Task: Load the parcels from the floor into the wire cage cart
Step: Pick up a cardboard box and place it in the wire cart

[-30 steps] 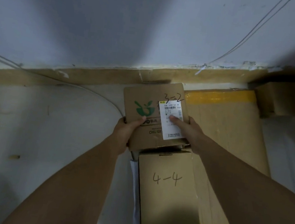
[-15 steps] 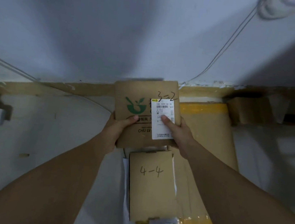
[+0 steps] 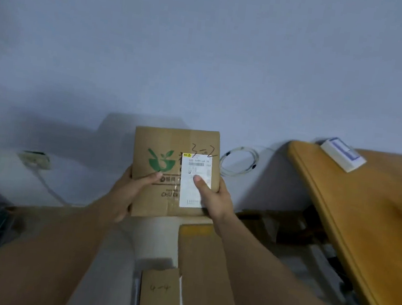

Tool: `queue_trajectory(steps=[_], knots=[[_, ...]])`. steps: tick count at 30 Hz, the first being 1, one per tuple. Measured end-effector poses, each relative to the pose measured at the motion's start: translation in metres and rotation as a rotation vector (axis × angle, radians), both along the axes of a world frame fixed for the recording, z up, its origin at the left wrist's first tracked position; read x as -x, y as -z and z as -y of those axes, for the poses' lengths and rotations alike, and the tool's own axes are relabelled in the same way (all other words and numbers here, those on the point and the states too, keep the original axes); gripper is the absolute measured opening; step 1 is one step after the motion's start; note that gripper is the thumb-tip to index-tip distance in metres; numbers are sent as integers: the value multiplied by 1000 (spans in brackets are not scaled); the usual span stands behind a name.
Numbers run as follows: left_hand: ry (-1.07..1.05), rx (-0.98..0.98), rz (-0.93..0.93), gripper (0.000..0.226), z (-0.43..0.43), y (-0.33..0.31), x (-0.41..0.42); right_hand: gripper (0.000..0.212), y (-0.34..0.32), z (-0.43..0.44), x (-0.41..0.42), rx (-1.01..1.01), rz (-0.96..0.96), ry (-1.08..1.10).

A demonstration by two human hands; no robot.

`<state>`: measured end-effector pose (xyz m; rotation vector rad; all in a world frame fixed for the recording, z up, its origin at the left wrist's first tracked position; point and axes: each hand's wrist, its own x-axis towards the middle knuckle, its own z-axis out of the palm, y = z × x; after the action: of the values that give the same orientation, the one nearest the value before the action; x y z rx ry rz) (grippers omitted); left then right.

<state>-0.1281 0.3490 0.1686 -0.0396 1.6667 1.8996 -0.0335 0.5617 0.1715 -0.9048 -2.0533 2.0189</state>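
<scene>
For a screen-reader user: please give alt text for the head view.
Both hands, left hand and right hand, hold up a cardboard parcel marked 3-2, white label facing the camera. Below, a box marked 4-4 lies on the floor.

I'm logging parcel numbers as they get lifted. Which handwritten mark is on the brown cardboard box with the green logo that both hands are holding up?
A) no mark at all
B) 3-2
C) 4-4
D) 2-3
B: black handwriting reading 3-2 sits just above the white shipping label on the brown cardboard box with the green logo, held between the left hand and right hand.
</scene>
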Motion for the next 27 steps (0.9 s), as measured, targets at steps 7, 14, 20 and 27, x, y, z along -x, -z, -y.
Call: queue_trajectory(steps=[7,14,20,27], knots=[[-62,-36,-260,63,51,-271,-32,70,-247,55,-28,-45,-261,10],[-138,-93,-476,51,111,-503,-61,56,-467,110,-42,-109,-529,-43],[-276,-137,-675,57,175,-651,-87,58,-617,167,-37,-149,-725,-143],[-504,-115,-810,62,279,-735,-116,60,-712,265,-13,-140,-873,-351]])
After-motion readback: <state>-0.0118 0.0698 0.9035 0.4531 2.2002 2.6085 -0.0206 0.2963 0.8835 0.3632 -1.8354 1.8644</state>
